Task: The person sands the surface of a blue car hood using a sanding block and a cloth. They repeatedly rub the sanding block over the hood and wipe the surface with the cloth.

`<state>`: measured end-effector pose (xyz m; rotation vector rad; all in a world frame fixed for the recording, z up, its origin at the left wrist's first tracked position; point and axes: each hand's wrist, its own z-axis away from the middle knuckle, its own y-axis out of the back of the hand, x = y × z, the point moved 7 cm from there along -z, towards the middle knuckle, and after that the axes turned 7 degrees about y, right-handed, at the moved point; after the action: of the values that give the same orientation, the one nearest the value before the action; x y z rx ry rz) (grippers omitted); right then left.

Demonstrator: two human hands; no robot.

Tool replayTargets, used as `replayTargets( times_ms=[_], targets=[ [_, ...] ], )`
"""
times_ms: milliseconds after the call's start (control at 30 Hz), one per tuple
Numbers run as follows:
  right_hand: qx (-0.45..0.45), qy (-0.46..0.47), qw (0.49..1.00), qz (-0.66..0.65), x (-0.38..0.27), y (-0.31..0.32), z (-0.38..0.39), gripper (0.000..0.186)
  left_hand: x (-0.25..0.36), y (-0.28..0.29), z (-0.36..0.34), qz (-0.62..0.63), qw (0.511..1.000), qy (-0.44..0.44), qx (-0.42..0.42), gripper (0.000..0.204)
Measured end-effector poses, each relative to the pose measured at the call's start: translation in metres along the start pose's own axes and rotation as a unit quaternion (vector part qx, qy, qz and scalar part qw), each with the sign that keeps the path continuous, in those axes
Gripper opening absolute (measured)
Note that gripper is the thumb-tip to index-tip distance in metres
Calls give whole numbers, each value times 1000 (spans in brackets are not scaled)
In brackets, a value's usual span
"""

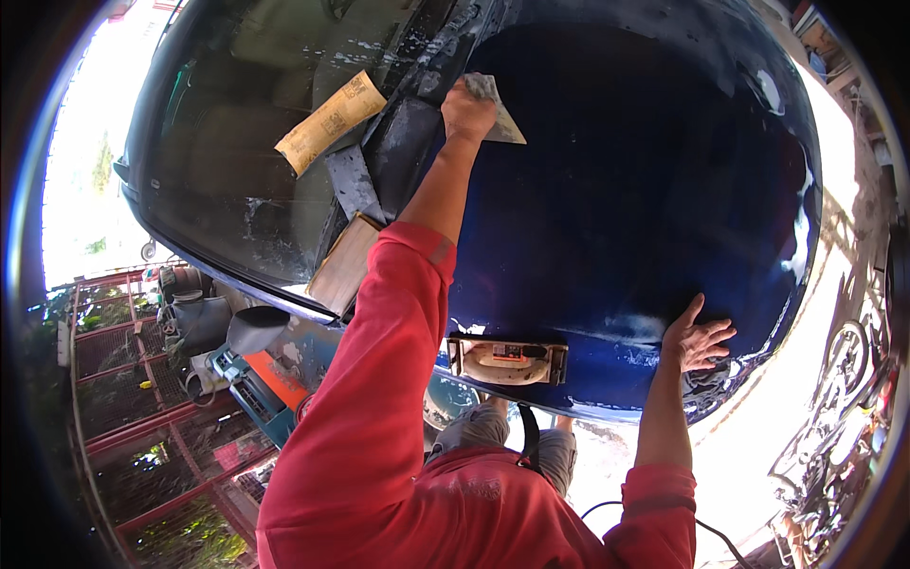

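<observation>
Your left hand's (469, 112) fingers are bunched around a flat, pale grey triangular piece (509, 124) at 12 o'clock, over the edge of the blue car hood (607, 190); you probably work it best with light, even pressure, keeping its corners from digging in. Your right hand (699, 339), between 3 and 4 o'clock, has its fingers spread wide and holds nothing; you cannot tell how firmly it bears on the hood. A flat palm there should steady your reach.

At 5 o'clock a sanding block (509, 363) sits on the hood's near edge; mind your sleeve around it. The hood shows whitish patches near its rim. At 11 o'clock a yellow paper roll (332, 121) lies over the windshield (237, 142). Beyond, 1 red mesh gate (142, 417) stands at 8 o'clock.
</observation>
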<state>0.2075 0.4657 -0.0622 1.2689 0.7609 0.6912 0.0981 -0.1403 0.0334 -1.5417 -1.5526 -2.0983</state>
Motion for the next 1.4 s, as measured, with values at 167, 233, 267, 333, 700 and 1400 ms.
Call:
replayTargets(
  times_ms=[167,233,267,333,700,1400],
  targets=[
    [-17,-18,1000,20,-1,0,-1,114,0,-12,-4,190,979,52,-48,53],
    [-21,-18,999,42,-2,0,-1,114,4,-22,-13,148,981,126,-14,53],
    [-18,-14,999,25,-3,0,-2,114,19,-32,-26,77,994,72,-4,54],
    [-21,-22,999,31,-2,-1,-2,113,52,-50,-49,16,999,1,27,55],
    [-8,-12,1000,27,0,-4,-3,113,73,-74,-64,148,979,105,-87,49],
    [29,-2,999,27,6,-9,-4,111,41,-51,-134,38,992,-1,-122,50]
  ],
)
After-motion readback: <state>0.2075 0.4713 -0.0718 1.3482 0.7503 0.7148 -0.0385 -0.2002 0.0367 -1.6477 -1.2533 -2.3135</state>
